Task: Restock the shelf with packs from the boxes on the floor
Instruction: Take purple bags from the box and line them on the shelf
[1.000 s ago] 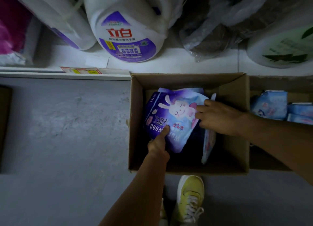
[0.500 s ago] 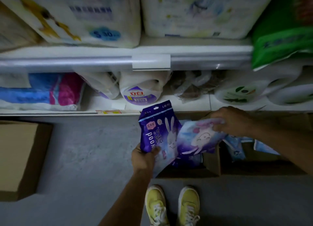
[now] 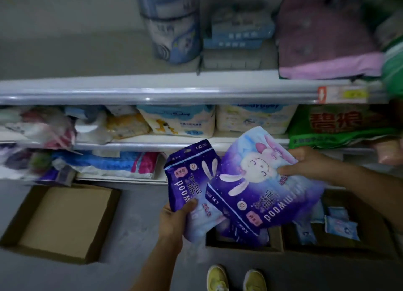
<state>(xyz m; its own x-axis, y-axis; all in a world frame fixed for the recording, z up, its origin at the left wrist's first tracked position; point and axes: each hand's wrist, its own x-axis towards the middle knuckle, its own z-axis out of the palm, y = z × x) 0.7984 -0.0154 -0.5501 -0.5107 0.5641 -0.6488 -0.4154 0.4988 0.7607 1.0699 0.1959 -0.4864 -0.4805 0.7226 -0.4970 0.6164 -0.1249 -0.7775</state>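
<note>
Glossy plastic packs, matt cardboard boxes, smooth metal shelf.
</note>
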